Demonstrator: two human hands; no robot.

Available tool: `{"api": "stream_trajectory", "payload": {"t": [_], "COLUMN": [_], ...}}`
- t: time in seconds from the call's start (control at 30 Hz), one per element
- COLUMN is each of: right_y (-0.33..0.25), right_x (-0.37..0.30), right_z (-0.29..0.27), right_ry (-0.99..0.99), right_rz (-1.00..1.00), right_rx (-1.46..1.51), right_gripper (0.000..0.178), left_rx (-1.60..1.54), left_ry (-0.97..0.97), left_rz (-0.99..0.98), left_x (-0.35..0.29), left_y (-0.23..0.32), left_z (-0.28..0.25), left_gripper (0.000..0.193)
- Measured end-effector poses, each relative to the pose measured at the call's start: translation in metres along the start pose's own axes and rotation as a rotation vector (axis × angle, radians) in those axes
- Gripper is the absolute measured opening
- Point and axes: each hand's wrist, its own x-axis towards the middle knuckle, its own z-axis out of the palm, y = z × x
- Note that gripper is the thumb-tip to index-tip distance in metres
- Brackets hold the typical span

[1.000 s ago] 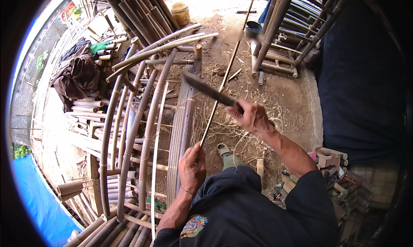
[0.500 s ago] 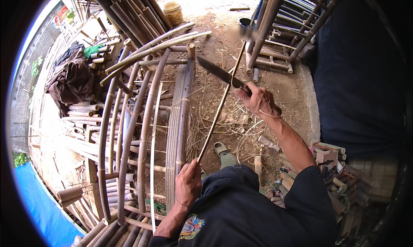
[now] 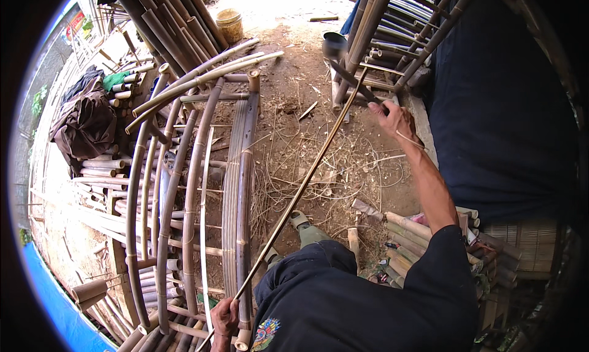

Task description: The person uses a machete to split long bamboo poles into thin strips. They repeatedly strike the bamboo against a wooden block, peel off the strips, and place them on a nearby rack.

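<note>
A long thin bamboo strip [image 3: 299, 195] slants across the middle, from the far right down to the near left. My left hand [image 3: 224, 316] is closed around its near part, by the foot of the bamboo frame, and a short end sticks out below the fist. My right hand [image 3: 394, 120] grips the handle of a large knife [image 3: 351, 78] at the far right. Its dark blade points up and left and crosses the strip near the far end. Whether the edge touches the strip, I cannot tell. A thin shaving or string hangs at my right wrist.
A bamboo frame [image 3: 197, 186] with slats fills the left, two loose poles [image 3: 205, 81] across its top. Shavings [image 3: 319, 174] litter the ground. Bamboo offcuts [image 3: 408, 235] lie near right. A bucket [image 3: 229, 26], a dark pot [image 3: 335, 44] and a bamboo rack [image 3: 402, 36] stand farther off.
My left hand has moved down and left with the strip. My right hand and the knife have shifted right and slightly farther away, so the blade now crosses the strip near its far end.
</note>
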Motion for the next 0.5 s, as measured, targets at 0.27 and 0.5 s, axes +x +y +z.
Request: {"api": "stream_trajectory", "payload": {"t": [0.27,0.5], "right_y": [0.046,-0.134], "right_x": [0.033,-0.121], "right_z": [-0.023,0.075], "right_ry": [0.2,0.095], "right_rz": [0.222,-0.613], "right_rx": [0.317,0.346], "right_gripper": [0.077,0.061], "left_rx": [0.128,-0.685], "left_ry": [-0.089,-0.178], "left_rz": [-0.202,-0.199], "left_x": [-0.005,0.184], "left_y": [-0.035,0.137], "left_z": [-0.019,0.053], "left_gripper": [0.03,0.034]}}
